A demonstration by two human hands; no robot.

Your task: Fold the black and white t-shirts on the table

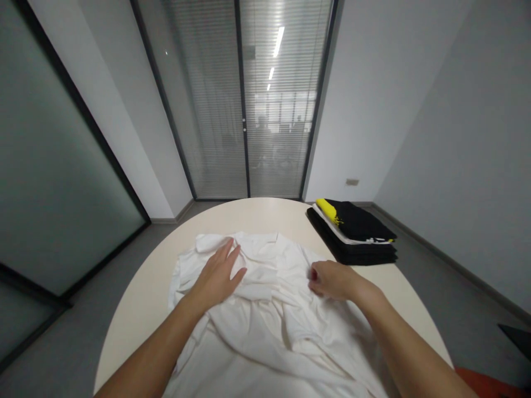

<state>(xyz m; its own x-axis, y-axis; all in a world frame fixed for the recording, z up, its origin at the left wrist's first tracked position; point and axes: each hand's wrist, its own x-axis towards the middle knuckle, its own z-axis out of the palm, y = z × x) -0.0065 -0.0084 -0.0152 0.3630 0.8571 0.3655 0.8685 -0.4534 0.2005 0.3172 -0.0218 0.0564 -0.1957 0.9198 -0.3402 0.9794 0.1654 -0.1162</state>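
A rumpled white shirt (265,326) is spread over the near half of the round table, with folds and creases all across it. My left hand (222,275) rests flat on its upper left part, fingers stretched out and thumb apart. At the shirt's right side is my right hand (332,279), its fingers curled in and pinched at the cloth. The fingertips are slightly blurred and partly hidden. The shirt's lower end runs out of view toward me, between my forearms.
A stack of folded clothes (352,232), black with a white layer and a yellow print on top, lies at the table's right back edge. The pale round table (141,309) stands before a glass partition (274,110) with blinds. Something red (489,384) shows at lower right.
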